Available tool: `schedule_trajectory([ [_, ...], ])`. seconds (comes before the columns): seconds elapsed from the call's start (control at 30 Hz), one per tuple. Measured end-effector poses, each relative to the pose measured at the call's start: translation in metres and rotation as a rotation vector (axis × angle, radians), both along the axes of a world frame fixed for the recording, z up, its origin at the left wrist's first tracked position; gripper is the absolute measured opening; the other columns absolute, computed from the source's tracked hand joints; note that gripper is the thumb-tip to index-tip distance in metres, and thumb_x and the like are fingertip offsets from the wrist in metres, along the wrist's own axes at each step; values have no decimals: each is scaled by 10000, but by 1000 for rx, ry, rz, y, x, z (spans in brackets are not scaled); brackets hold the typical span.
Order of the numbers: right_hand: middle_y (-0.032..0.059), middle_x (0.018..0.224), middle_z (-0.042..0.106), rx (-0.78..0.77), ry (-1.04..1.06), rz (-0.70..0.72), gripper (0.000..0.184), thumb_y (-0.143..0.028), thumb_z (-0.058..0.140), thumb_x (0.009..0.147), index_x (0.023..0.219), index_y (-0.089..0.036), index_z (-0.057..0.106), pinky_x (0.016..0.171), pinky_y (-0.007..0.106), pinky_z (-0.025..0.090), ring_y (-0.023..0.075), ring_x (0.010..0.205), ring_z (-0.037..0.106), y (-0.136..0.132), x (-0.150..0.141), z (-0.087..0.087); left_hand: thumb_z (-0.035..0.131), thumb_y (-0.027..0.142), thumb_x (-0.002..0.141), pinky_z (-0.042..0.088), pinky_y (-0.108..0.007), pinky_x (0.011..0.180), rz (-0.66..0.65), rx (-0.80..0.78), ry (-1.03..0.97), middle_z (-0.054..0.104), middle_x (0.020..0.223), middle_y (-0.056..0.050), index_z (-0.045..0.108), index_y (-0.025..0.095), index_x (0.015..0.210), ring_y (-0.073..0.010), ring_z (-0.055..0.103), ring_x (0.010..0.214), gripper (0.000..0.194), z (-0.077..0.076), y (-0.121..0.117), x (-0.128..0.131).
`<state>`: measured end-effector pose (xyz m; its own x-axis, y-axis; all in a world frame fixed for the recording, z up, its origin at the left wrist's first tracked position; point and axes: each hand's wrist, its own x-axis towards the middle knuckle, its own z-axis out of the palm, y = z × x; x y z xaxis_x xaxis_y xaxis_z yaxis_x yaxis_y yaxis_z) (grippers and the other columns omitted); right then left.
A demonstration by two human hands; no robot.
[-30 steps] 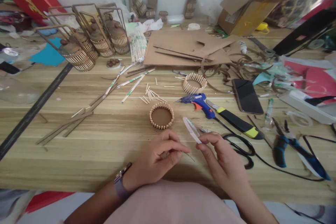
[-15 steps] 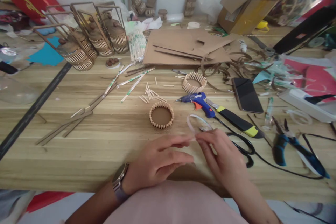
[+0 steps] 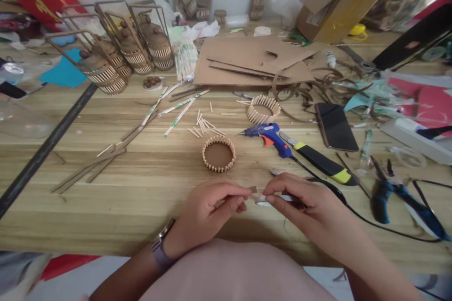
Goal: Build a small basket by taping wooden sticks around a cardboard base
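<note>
My left hand (image 3: pixel 213 209), with a watch on the wrist, is closed in a pinch; a small brown strip end (image 3: pixel 253 189) sticks out at its fingertips. Facing it, my right hand (image 3: pixel 307 204) pinches a thin whitish strip (image 3: pixel 261 201), partly hidden by the fingers. The two hands' fingertips are a small gap apart, low over the table's near side. Just beyond them rests a round brown base ringed with short upright sticks (image 3: pixel 204 153). Scissors (image 3: pixel 277 172) lie partly under my right hand.
A blue glue gun (image 3: pixel 263 131), a utility knife (image 3: pixel 318 162), a second stick ring (image 3: pixel 252 112) and a phone (image 3: pixel 336 127) lie beyond my right hand. Pliers (image 3: pixel 388 188) are at the right. Loose short sticks (image 3: pixel 203 124) and small lantern-like baskets (image 3: pixel 106 75) stand farther left.
My left fingers have closed into a pinch, with a brown strip end now showing. My right hand has come slightly lower, and the whitish strip that looped up now lies low by its fingers.
</note>
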<state>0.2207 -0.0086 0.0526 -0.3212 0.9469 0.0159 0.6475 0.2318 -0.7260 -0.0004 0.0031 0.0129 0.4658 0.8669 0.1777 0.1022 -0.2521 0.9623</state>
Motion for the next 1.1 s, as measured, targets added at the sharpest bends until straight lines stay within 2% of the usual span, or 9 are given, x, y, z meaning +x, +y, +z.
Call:
schedule_trajectory([
  [0.07,2,771,675,41,-8,28,170,-193,528,913,824,-226,669,545,204,452,107,637,615,1,-2,2,538,198,957,563,-207,693,9,-223,-39,750,807,-43,726,160,1013,-125,710,731,200,-2,0,2],
  [0.13,8,791,676,98,-36,44,181,-178,513,920,843,-223,671,545,198,454,106,651,625,2,-3,2,531,200,952,580,-214,696,25,-380,-80,766,897,-54,713,167,1063,-137,733,770,215,-4,0,5],
  [0.23,17,823,673,178,-121,69,188,-176,494,937,876,-210,668,556,205,458,110,659,633,3,-5,-1,539,183,931,601,-243,723,18,-510,-95,762,1035,-69,668,182,1186,-155,750,820,285,-7,-1,6],
  [0.3,22,826,667,226,-199,95,197,-182,480,950,890,-200,666,562,223,455,122,656,634,4,-6,-4,547,186,924,609,-258,735,4,-561,-74,769,1011,-69,651,179,1227,-168,755,833,320,-10,-1,6],
  [0.4,30,802,657,305,-314,139,237,-200,450,971,877,-193,667,567,244,440,140,649,633,6,-7,-8,565,216,920,610,-270,756,-8,-613,-43,778,986,-69,664,173,1223,-180,755,862,322,-11,0,6],
  [0.57,20,728,633,383,-429,165,301,-217,422,985,794,-200,654,545,271,391,155,599,613,10,-10,-11,606,248,898,608,-265,760,-44,-704,-86,756,1095,-90,684,159,1194,-191,749,913,319,-9,4,7],
  [0.7,12,702,625,408,-461,175,290,-192,437,971,759,-196,635,544,280,380,161,600,614,9,-13,-12,617,267,898,601,-248,751,-64,-703,-98,745,1131,-74,700,196,1180,-187,747,929,302,-9,5,8],
  [1.1,-1,651,603,501,-553,208,212,-99,557,868,693,-200,619,514,290,354,164,542,579,12,-17,-14,560,178,888,599,-243,729,-80,-721,-79,738,1142,-68,706,214,1184,-184,750,905,332,-9,5,10],
])
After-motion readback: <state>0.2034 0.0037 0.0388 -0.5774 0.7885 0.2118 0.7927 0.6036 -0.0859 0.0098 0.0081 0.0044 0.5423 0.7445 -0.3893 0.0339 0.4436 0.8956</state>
